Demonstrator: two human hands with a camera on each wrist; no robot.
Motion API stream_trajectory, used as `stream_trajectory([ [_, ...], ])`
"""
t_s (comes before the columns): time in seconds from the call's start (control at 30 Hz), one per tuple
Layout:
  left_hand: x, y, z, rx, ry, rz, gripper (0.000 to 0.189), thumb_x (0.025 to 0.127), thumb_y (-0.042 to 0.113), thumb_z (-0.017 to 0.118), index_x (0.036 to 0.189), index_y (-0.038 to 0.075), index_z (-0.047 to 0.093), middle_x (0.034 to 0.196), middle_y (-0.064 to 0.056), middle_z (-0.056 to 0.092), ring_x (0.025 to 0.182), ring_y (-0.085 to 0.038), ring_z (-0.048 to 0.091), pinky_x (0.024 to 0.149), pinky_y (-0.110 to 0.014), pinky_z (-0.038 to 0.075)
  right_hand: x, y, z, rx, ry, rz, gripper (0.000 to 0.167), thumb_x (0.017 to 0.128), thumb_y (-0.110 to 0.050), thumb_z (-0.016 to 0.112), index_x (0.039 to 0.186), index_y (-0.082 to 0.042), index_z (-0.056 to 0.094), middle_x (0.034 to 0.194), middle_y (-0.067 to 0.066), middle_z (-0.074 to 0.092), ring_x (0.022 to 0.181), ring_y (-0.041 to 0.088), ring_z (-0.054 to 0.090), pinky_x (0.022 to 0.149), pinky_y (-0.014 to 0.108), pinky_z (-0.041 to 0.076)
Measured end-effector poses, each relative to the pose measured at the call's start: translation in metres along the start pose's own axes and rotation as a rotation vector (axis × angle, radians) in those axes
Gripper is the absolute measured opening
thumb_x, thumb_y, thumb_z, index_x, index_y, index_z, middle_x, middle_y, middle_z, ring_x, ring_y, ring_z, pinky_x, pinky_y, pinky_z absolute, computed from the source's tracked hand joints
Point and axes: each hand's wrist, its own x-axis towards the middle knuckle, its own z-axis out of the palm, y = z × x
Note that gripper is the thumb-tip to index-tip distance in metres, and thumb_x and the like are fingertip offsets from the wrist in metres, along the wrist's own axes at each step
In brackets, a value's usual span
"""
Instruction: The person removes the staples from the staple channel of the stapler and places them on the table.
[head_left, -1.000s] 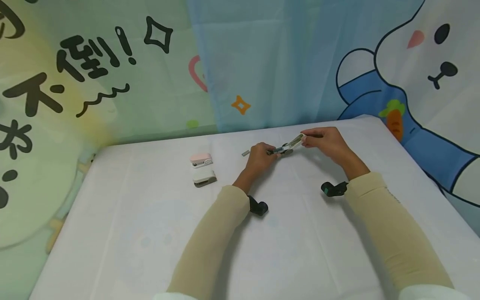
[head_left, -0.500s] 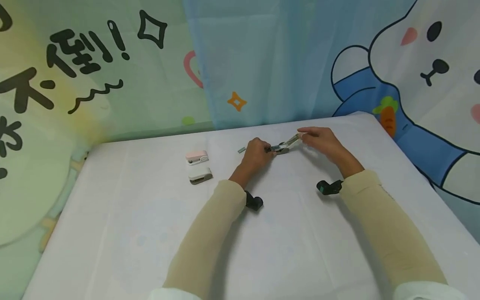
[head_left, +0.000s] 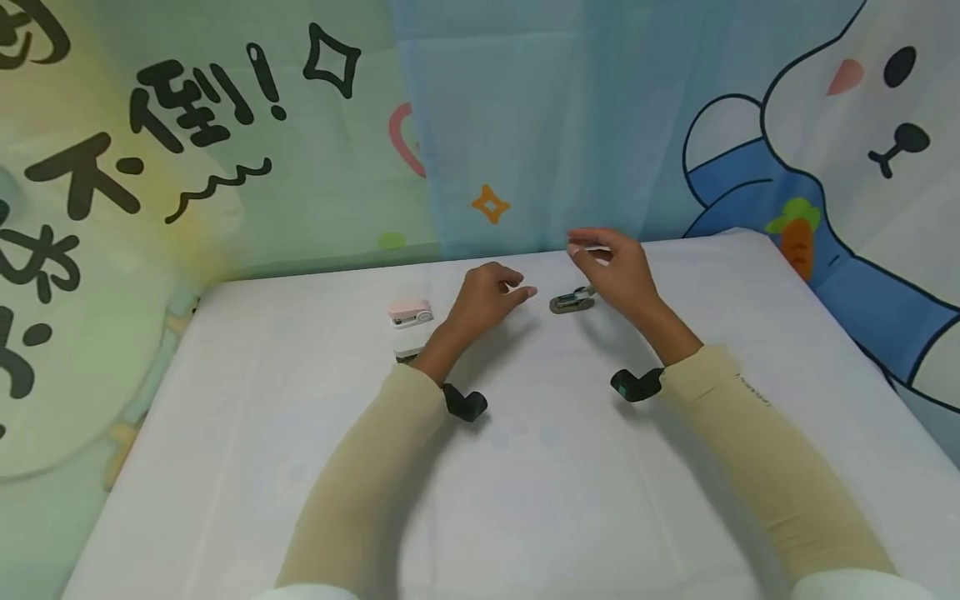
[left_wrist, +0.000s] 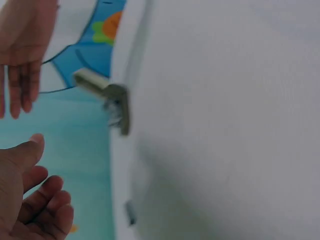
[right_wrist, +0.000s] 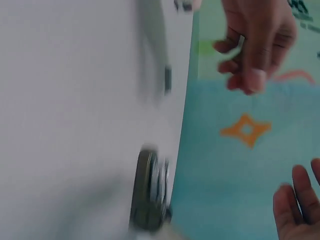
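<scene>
An opened stapler with a grey base lies on the white table, between my hands and out of both. Its raised upper arm tilts away from the base in the left wrist view and is largely hidden behind my right hand in the head view. To its left, my left hand hovers with loosely bent fingers and nothing in them. My right hand is lifted just behind and above the stapler, its fingers relaxed and holding nothing. A small grey staple strip lies near the far edge, hidden in the head view.
Left of my left forearm are a pink-and-white stapler and a white one, the latter partly covered by my wrist. The white-covered table ends at a printed curtain close behind the opened stapler.
Both hands have let go of the stapler, which stays on the table. My left hand has drawn back to the left; my right has risen and shifted left above it.
</scene>
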Motion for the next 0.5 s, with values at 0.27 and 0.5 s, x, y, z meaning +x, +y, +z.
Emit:
stream_trajectory([
  [0.27,-0.041,-0.010,-0.060,-0.013,0.060,0.015,0.026,0.092,0.024,0.071,0.109,0.005,0.073,0.105,-0.005,0.068,0.095,-0.018,0.061,0.078,-0.028,0.050,-0.002,-0.025,0.055,0.116,-0.192,-0.045,0.028,0.097,-0.012,0.062,0.121,0.001,0.066,0.114,0.014,0.067,0.104,0.025,0.063,0.092,0.037,0.049],
  [0.5,-0.080,-0.029,-0.085,0.000,0.116,-0.037,0.024,0.090,0.022,0.073,0.104,0.004,0.074,0.101,-0.005,0.068,0.093,-0.021,0.062,0.076,-0.031,0.051,-0.010,-0.063,0.094,0.227,-0.333,-0.036,0.028,0.096,-0.005,0.060,0.122,0.007,0.062,0.119,0.022,0.064,0.105,0.032,0.062,0.089,0.038,0.050],
])
